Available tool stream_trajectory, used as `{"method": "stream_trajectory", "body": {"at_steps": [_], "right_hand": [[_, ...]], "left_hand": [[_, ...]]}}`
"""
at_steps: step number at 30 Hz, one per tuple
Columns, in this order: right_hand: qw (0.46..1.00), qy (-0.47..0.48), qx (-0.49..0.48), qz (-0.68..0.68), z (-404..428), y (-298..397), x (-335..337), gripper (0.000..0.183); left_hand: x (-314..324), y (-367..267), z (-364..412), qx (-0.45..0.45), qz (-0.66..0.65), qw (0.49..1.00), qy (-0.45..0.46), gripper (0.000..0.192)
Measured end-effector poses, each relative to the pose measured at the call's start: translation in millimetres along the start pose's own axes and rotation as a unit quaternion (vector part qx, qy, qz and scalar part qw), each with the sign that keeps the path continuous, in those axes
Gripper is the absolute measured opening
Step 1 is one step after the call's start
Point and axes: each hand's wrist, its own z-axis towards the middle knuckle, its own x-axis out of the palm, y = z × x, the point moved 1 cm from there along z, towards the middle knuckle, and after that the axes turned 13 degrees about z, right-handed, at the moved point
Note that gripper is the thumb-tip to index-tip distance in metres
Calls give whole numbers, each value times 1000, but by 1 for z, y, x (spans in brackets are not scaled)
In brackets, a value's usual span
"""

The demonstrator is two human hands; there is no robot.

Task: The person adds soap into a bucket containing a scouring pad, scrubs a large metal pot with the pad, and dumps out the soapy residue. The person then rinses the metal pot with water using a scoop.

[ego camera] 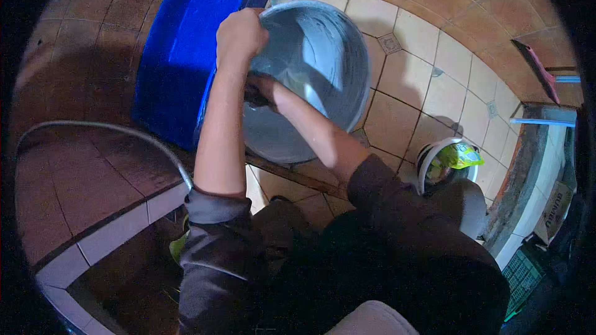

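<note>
A large round grey tub (pixel 321 51), with a shiny wet-looking inner wall, is in front of me. My left hand (pixel 242 32) is closed in a fist on the tub's left rim, beside a blue plastic crate (pixel 174 51). My right hand (pixel 263 90) reaches into the tub near its left wall. It lies in shadow, and my left forearm covers part of it. Whether its fingers hold something cannot be made out. At the bottom of the tub is a pale, cloudy patch (pixel 302 86).
Right of me, a white bucket (pixel 423 172) holds a yellow-green packet (pixel 458 156). A grey hose (pixel 125 131) curves over the tiled ledge (pixel 88 172) at left. A pink dustpan-like object (pixel 540 72) is by the far-right wall. A green plastic crate (pixel 521 274) sits lower right.
</note>
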Motion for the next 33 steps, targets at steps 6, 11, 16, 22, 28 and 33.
{"method": "stream_trajectory", "body": {"at_steps": [6,11,16,22,28,33], "right_hand": [[958,-104,43,-265,-72,-6,-89,35],[853,-64,61,-514,-131,27,-86,65],[787,6,-27,-616,-171,31,-59,66],[544,54,-142,-825,-177,41,-66,65],[518,37,-99,-849,-192,127,-50,63],[523,67,-105,-843,-193,168,-35,57]], "left_hand": [[13,27,33,9,40,998,-44,35],[18,22,70,-7,35,998,-50,35],[33,33,102,-16,26,999,13,39],[35,65,90,45,-75,996,21,43],[53,92,35,113,-303,945,-47,60],[52,81,-7,-1,-410,911,40,66]]}}
